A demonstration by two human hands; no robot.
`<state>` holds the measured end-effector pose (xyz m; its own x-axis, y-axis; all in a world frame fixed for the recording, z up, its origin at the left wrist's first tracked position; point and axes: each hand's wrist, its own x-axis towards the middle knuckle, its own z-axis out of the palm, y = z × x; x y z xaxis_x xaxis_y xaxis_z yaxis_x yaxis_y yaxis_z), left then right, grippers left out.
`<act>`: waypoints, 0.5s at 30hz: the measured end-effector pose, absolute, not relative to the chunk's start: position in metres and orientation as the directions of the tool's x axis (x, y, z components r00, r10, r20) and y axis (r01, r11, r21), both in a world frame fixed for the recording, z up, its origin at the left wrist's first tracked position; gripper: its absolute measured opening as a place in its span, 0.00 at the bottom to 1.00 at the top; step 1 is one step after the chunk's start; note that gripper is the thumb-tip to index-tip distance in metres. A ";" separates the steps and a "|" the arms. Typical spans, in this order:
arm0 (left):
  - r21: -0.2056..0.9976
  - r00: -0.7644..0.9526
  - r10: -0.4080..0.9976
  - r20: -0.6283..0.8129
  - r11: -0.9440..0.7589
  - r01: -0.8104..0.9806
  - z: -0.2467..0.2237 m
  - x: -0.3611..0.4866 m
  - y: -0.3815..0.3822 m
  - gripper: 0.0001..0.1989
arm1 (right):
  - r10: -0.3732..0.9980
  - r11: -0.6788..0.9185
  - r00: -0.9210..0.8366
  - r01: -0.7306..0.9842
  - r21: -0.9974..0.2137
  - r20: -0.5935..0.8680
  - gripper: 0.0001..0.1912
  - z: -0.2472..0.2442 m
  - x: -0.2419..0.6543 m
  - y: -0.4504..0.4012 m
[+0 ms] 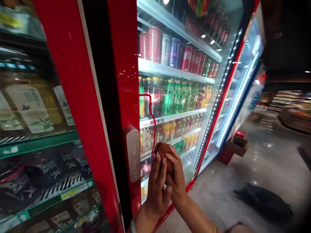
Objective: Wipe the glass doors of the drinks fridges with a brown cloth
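A bunched brown cloth (162, 148) is at the glass door (187, 129) of a red drinks fridge, to the right of the door's grey handle (133, 153). My left hand (156, 184) has its fingers against the cloth's near side, with the thumb apart from them. From the right, my right hand (177, 171) curls its fingers over the same cloth. Both hands hold it together, and part of it is hidden under the fingers. Whether the cloth touches the glass I cannot tell for sure.
Behind the glass, shelves hold cans (154, 43) and bottles (168, 97). Another case with packaged goods (29, 106) stands at the left. On the floor to the right are an open cardboard box (237, 145) and a dark, blurred bundle (266, 202).
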<state>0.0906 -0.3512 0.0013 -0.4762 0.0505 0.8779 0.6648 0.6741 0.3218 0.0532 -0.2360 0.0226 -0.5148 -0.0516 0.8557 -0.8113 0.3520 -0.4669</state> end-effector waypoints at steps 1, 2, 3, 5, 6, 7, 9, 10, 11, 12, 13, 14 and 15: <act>0.321 -0.463 0.018 0.886 0.697 0.641 0.008 0.081 -0.344 0.33 | -0.075 0.341 -0.481 -0.835 -0.431 0.873 0.24 0.033 0.042 -0.232; 0.328 -0.454 -0.018 0.891 0.716 0.616 0.016 0.072 -0.337 0.32 | -0.095 0.336 -0.447 -0.855 -0.394 0.889 0.23 0.042 0.030 -0.228; 0.344 -0.448 -0.060 0.892 0.732 0.588 0.025 0.063 -0.332 0.32 | -0.111 0.331 -0.410 -0.874 -0.356 0.905 0.23 0.052 0.018 -0.226; 0.402 -0.452 -0.151 0.879 0.745 0.532 0.041 0.044 -0.323 0.31 | -0.146 0.317 -0.326 -0.910 -0.268 0.934 0.24 0.068 -0.007 -0.224; 0.435 -0.455 -0.196 0.869 0.742 0.510 0.049 0.036 -0.319 0.31 | -0.170 0.309 -0.283 -0.925 -0.222 0.944 0.24 0.075 -0.020 -0.225; 0.463 -0.457 -0.234 0.858 0.737 0.493 0.056 0.028 -0.317 0.31 | -0.195 0.299 -0.244 -0.937 -0.180 0.950 0.24 0.080 -0.033 -0.226; 0.496 -0.464 -0.275 0.842 0.734 0.464 0.067 0.015 -0.315 0.31 | -0.237 0.278 -0.190 -0.953 -0.121 0.953 0.23 0.088 -0.058 -0.232; 0.493 -0.472 -0.270 0.839 0.744 0.452 0.070 0.011 -0.316 0.31 | -0.248 0.265 -0.172 -0.959 -0.104 0.953 0.23 0.090 -0.068 -0.235; 0.479 -0.480 -0.253 0.840 0.761 0.438 0.071 0.007 -0.319 0.31 | -0.250 0.249 -0.157 -0.964 -0.093 0.955 0.23 0.090 -0.077 -0.239; 0.460 -0.488 -0.233 0.841 0.782 0.421 0.071 0.005 -0.322 0.31 | -0.250 0.234 -0.144 -0.969 -0.085 0.958 0.23 0.088 -0.083 -0.242; 0.437 -0.489 -0.216 0.845 0.805 0.401 0.069 0.004 -0.326 0.32 | -0.252 0.223 -0.130 -0.972 -0.073 0.959 0.24 0.086 -0.088 -0.245; 0.417 -0.487 -0.205 0.849 0.827 0.377 0.065 0.004 -0.330 0.32 | -0.258 0.213 -0.114 -0.975 -0.059 0.959 0.25 0.081 -0.090 -0.247; 0.402 -0.486 -0.203 0.850 0.846 0.350 0.061 0.005 -0.335 0.32 | -0.272 0.203 -0.100 -0.978 -0.045 0.957 0.25 0.076 -0.091 -0.248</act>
<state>0.0048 -0.3348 0.0609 -0.4861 -0.2026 0.8501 0.3499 0.8462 0.4018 -0.0911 -0.2484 0.0765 -0.1002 -0.2717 0.9572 -0.9781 0.2032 -0.0447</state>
